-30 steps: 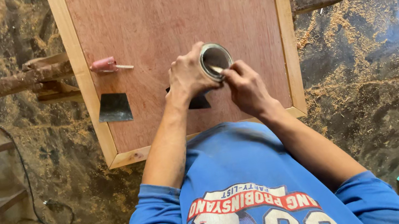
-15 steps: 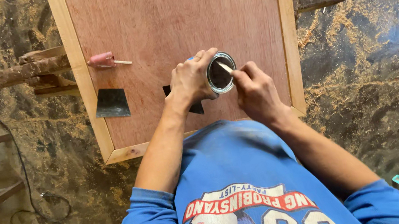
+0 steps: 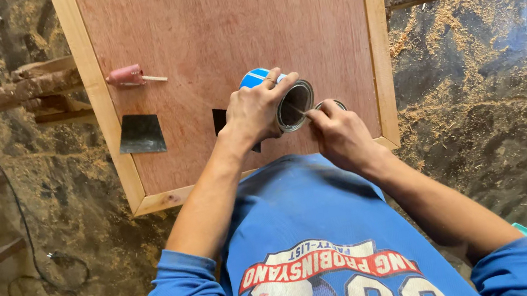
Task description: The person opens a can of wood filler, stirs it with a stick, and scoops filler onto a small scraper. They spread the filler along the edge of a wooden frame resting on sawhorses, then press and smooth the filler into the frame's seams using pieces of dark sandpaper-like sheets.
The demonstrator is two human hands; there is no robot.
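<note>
Left hand (image 3: pixel 258 110) has tipped the blue tin (image 3: pixel 284 99) toward the camera, fingers wrapped round it; right hand (image 3: pixel 338 133) pinches a thin stick (image 3: pixel 295 110) at its open mouth, lid (image 3: pixel 333 104) beside.

There were two hands (image 3: pixel 258 110) (image 3: pixel 341 133), one tin (image 3: pixel 284 96), one lid (image 3: pixel 333 104), one board (image 3: pixel 225 28), one scraper (image 3: pixel 141 134) and one pink-handled tool (image 3: pixel 127 76).
</note>
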